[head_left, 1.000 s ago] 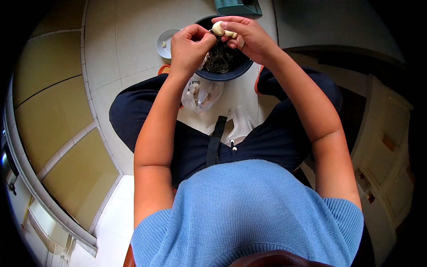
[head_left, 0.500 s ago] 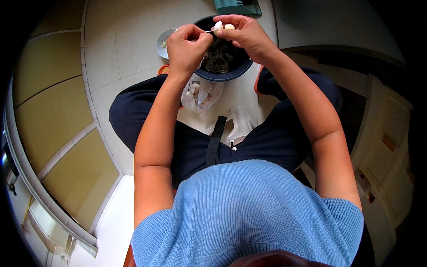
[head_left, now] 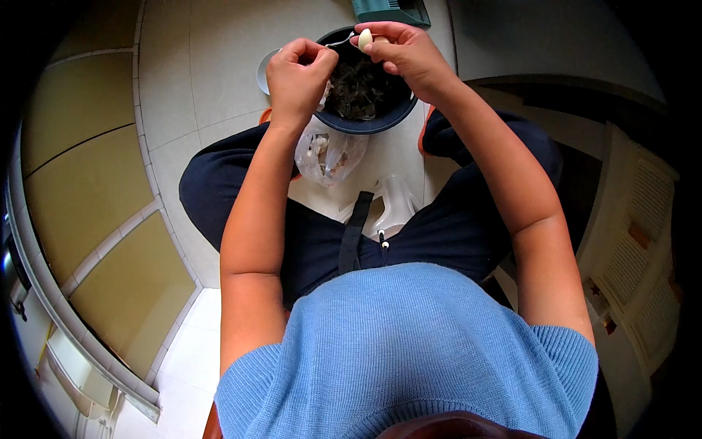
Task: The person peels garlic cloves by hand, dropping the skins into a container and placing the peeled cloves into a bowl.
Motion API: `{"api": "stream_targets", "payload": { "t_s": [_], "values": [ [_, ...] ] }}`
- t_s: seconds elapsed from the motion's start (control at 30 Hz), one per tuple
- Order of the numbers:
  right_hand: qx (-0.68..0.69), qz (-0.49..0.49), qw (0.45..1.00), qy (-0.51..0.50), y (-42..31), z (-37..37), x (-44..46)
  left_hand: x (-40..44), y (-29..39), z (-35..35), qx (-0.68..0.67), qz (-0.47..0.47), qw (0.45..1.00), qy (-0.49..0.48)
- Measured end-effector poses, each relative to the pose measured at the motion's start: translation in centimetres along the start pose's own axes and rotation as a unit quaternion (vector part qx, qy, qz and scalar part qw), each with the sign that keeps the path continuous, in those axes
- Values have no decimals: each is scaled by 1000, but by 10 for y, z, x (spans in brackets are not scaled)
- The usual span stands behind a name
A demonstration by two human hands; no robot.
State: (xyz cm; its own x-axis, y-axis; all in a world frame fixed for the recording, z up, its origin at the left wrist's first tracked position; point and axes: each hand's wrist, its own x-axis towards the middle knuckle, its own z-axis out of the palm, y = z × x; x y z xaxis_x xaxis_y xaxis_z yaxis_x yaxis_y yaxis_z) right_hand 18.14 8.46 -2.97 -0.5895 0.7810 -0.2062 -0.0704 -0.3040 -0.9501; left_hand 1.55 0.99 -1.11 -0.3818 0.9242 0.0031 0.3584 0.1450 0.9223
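Observation:
My right hand holds pale garlic cloves, one of them clear at the fingertips, over the far side of a dark round bin. My left hand is pinched on a thin whitish strip of peel that stretches toward the clove. Dark scraps lie inside the bin below both hands. Partly behind my left hand is a white plate on the floor.
A clear plastic bag with pale pieces inside sits against the near side of the bin. Beyond the bin is a green dustpan-like object. A white plastic stool shows between my legs.
My left hand has moved left and slightly nearer, drawing the strip out from the clove. The gap between my hands is wider, and my left hand now covers more of the plate.

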Motion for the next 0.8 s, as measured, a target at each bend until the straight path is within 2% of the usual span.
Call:
{"api": "stream_targets", "payload": {
  "t_s": [0.1,0.17,0.4,0.57,0.67,0.8],
  "values": [
    [35,14,999,-3,-4,-1,0,1,-2,0,4,-11,1000,-5],
    [107,30,994,-1,-4,-3,1,1,-2,0,5,-17,1000,-9],
    [132,31,991,1,-9,-5,1,2,-3,0,-32,-17,999,6],
    [236,42,971,-23,-6,-12,4,4,-6,0,-5,-9,1000,10],
    [249,46,967,-11,-6,-14,3,5,-10,-1,-28,-36,999,19],
    [255,53,965,-16,-7,-14,4,1,-11,4,35,0,999,-12]
  ]
}}
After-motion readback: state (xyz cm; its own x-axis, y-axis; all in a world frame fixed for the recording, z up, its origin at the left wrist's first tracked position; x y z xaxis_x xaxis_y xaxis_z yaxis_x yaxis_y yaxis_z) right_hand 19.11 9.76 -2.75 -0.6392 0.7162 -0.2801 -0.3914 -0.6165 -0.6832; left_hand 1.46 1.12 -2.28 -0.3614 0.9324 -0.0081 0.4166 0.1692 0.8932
